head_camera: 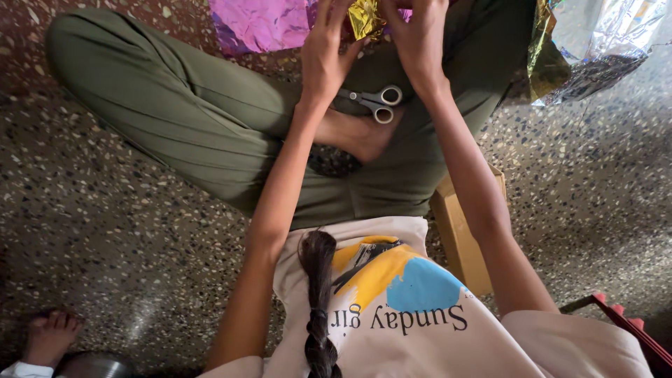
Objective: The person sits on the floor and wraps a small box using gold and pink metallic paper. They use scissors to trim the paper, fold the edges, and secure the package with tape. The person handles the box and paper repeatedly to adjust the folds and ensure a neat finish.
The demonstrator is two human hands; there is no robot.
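Note:
My left hand and my right hand are raised together at the top of the view, both pinching a small crumpled piece of gold foil. Below them, a pair of grey-handled scissors rests on my crossed legs in olive green trousers, next to my bare foot. A sheet of shiny purple foil lies on the floor behind my left hand.
Silver and gold foil sheets lie crumpled at the top right. A brown cardboard box sits by my right hip. Another person's bare foot and a steel vessel are at the bottom left. A red object is at the bottom right. The floor is speckled terrazzo.

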